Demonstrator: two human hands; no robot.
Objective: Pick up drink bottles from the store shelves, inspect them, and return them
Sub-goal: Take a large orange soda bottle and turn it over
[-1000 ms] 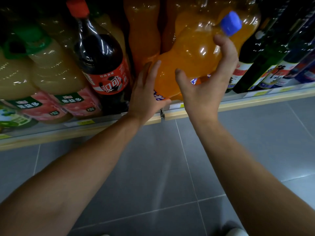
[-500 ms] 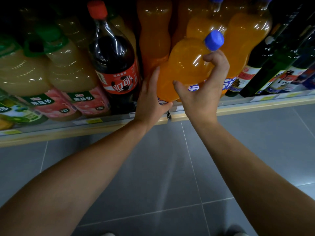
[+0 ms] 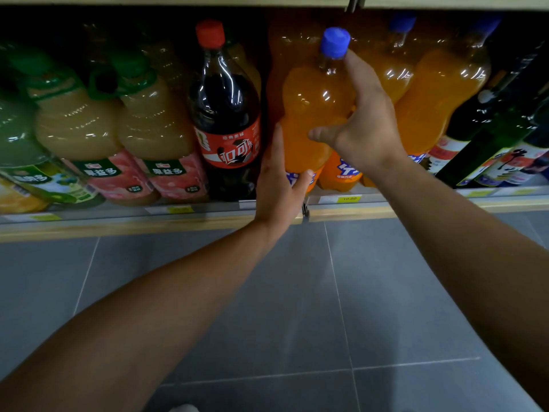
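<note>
A large orange soda bottle (image 3: 312, 114) with a blue cap stands nearly upright at the front of the low shelf (image 3: 386, 209). My right hand (image 3: 365, 123) wraps its upper body and neck from the right, index finger reaching up near the cap. My left hand (image 3: 279, 179) cups the bottle's lower left side and base, thumb across the label. Both hands grip this same bottle. Its bottom is hidden behind my left hand.
A cola bottle (image 3: 225, 114) with a red cap stands just left of my left hand. Pale juice jugs (image 3: 154, 129) fill the left. More orange soda bottles (image 3: 439, 93) and dark glass bottles (image 3: 487, 138) stand on the right. Grey floor tiles (image 3: 297, 307) lie below.
The orange bottle has swung from leaning right to nearly upright and moved back onto the shelf. Both hands stayed on it. The view has tilted up, showing more of the shelf.
</note>
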